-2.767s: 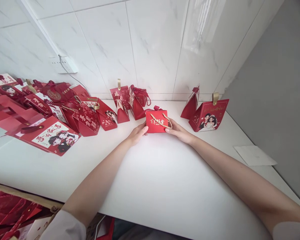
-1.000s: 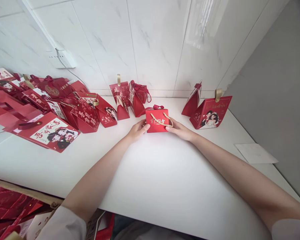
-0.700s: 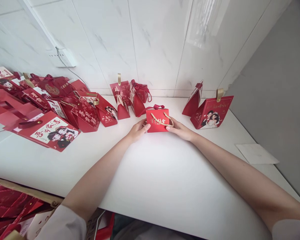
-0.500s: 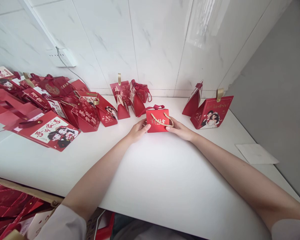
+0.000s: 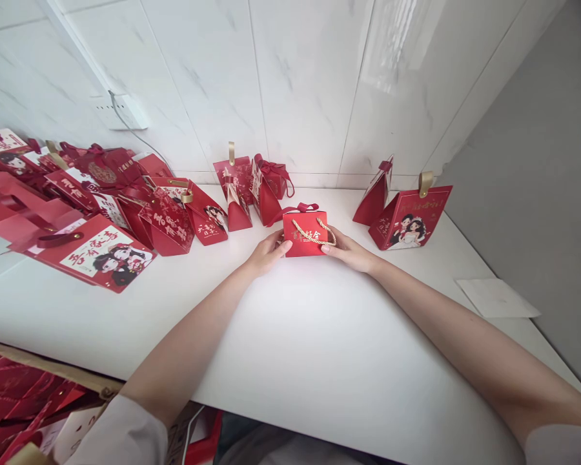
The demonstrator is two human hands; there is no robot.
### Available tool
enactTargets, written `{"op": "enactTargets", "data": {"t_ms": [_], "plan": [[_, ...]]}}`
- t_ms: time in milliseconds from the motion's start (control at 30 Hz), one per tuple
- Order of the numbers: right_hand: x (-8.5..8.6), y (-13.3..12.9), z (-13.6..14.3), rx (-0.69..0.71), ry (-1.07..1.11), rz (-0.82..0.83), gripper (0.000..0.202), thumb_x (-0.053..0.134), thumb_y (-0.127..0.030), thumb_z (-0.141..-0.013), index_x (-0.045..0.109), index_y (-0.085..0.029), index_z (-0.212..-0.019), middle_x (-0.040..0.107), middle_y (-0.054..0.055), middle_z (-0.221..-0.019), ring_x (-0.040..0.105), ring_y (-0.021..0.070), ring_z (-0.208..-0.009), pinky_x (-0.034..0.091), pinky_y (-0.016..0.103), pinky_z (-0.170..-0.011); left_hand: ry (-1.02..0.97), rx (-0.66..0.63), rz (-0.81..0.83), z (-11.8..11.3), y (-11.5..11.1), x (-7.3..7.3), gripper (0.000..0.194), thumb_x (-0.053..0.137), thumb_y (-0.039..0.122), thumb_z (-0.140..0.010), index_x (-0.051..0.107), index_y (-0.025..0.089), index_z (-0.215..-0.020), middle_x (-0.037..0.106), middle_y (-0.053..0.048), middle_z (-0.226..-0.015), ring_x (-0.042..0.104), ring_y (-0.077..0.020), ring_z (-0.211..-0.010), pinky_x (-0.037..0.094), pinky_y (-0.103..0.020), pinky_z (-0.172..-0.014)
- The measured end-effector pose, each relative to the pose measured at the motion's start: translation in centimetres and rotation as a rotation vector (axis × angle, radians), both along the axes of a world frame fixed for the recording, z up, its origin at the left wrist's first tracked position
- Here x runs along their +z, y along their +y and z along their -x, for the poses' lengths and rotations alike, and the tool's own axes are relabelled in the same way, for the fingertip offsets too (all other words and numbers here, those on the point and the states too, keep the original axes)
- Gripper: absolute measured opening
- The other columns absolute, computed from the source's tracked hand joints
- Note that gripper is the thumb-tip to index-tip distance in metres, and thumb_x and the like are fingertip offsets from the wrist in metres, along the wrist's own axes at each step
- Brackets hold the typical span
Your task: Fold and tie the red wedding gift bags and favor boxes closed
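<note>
A small red box (image 5: 300,248) with gold lettering, a gold rope handle and a dark red ribbon on top stands upright on the white table (image 5: 310,349). My left hand (image 5: 270,252) grips its left side, thumb on the front. On the right side my right hand (image 5: 346,250) holds it, thumb near the rope's lower end. The fingers behind the box are partly hidden. Just behind it stand a red triangular box (image 5: 267,197) and a ribboned red box (image 5: 277,177).
Many red boxes and bags (image 5: 111,252) crowd the table's left side. Two red boxes (image 5: 411,219) stand at the right, near a white sheet (image 5: 498,298). A carton of red packaging (image 5: 24,400) sits below left. A tiled wall with a socket (image 5: 121,112) rises behind.
</note>
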State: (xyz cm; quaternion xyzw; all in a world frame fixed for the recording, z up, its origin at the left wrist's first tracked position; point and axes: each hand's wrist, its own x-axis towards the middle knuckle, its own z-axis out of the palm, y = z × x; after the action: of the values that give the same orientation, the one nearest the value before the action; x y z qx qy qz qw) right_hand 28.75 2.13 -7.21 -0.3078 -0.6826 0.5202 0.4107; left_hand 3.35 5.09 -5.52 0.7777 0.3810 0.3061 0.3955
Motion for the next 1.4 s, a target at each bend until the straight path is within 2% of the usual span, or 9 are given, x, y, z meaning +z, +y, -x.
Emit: {"op": "enactTargets", "data": {"t_ms": [267, 600, 967, 1400], "plan": [[-0.22, 0.15, -0.03, 0.004, 0.010, -0.016, 0.074, 0.062, -0.049, -0.088, 0.027, -0.025, -0.149, 0.037, 0.007, -0.152, 0.041, 0.0263, -0.135, 0.034, 0.045, -0.113, 0.010, -0.001, -0.011, 0.00, -0.04, 0.06, 0.066, 0.044, 0.062, -0.087, 0.050, 0.016, -0.133, 0.064, -0.010, -0.115, 0.060, -0.0172, -0.079, 0.049, -0.030, -0.080], [0.04, 0.00, 0.01, -0.017, -0.024, -0.005, 0.076, 0.062, -0.052, -0.087, 0.027, -0.026, -0.149, 0.039, 0.007, -0.151, 0.041, 0.0280, -0.135, 0.033, 0.048, -0.114, 0.012, -0.007, -0.006, -0.10, -0.28, 0.37, 0.067, 0.043, 0.063, -0.087, 0.050, 0.015, -0.133, 0.061, -0.011, -0.124, 0.061, -0.0184, -0.082, 0.049, -0.031, -0.081], [0.05, -0.03, -0.07, -0.007, -0.017, 0.005, 0.078, 0.062, -0.051, -0.087, 0.024, -0.026, -0.150, 0.036, 0.007, -0.152, 0.039, 0.0270, -0.136, 0.033, 0.046, -0.114, 0.026, 0.007, -0.043, -0.11, -0.18, 0.22, 0.065, 0.042, 0.063, -0.088, 0.051, 0.016, -0.131, 0.064, -0.010, -0.114, 0.062, -0.0205, -0.087, 0.048, -0.033, -0.085], [0.10, -0.12, 0.00, 0.003, -0.005, 0.008, 0.077, 0.062, -0.050, -0.087, 0.025, -0.024, -0.150, 0.037, 0.007, -0.152, 0.041, 0.0265, -0.135, 0.033, 0.045, -0.114, 0.025, 0.001, -0.034, -0.03, -0.09, 0.09, 0.066, 0.043, 0.062, -0.088, 0.048, 0.015, -0.135, 0.064, -0.010, -0.115, 0.062, -0.0227, -0.094, 0.048, -0.034, -0.088]]}}
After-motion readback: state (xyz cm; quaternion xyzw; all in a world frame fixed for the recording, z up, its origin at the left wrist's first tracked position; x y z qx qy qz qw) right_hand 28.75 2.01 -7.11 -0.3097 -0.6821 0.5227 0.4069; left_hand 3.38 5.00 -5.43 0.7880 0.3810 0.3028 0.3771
